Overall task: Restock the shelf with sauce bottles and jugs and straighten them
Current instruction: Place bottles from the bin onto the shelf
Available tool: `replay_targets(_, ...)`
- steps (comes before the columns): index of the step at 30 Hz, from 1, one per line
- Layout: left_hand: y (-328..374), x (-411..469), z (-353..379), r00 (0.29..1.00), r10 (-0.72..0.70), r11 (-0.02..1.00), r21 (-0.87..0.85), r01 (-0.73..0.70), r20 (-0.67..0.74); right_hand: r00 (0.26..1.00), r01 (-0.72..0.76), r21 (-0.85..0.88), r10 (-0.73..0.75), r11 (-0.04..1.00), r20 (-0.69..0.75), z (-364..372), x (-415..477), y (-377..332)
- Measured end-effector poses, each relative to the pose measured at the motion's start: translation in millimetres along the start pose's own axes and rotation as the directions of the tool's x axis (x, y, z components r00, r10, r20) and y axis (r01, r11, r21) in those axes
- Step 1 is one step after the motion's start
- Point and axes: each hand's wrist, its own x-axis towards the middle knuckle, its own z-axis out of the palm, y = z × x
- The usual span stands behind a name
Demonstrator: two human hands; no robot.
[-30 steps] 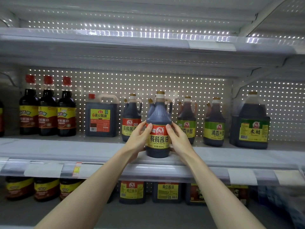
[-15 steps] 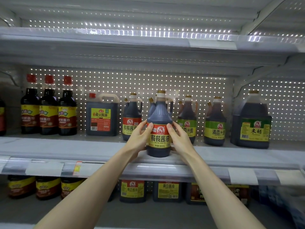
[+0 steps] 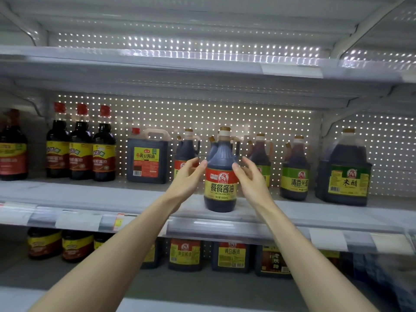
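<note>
You've loosened your grip on the soy sauce bottle (image 3: 221, 183): your left hand (image 3: 186, 179) and right hand (image 3: 252, 182) have opened, only the fingertips near its shoulders.

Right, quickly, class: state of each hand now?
Left hand: open, fingertips at the front soy sauce bottle's shoulder, not gripping it.
Right hand: open, thumb tip by the bottle, gripping nothing.

- The front bottle (image 3: 221, 183) stands on the shelf (image 3: 90, 197), before the back row (image 3: 295, 172).
- The square jug (image 3: 147, 161) is at its 10 o'clock, with three tall bottles (image 3: 81, 149) beyond.
- The big jug (image 3: 344, 174) is at its 3 o'clock.
</note>
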Motion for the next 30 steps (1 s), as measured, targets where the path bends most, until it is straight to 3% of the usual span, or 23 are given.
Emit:
replay_targets(8, 30.4, -64.6, -58.8, 0.991, 0.131, 0.988, 0.088, -0.130, -0.012, 0.992, 0.124, -0.085, -0.124, 0.989, 0.005, 27.2, -46.9, -57.7)
replay_targets(12, 40.6, -115.4, -118.4, 0.982, 0.184, 0.973, 0.150, -0.176, -0.043, 0.983, 0.173, -0.031, -0.171, 0.984, 0.060, 78.3, -89.7, -92.9)
replay_targets(20, 24.5, -251.4, -315.9, 0.986, 0.149, 0.952, 0.278, -0.124, -0.072, 0.970, 0.151, 0.101, -0.167, 0.983, 0.177, 264.6, -207.7, -141.7)
replay_targets(30, 2.6, -402.6, -550.9, 0.951, 0.047, 0.928, 0.366, 0.072, -0.305, 0.899, 0.020, 0.289, -0.144, 0.957, 0.413, 503.3, -319.6, -190.1)
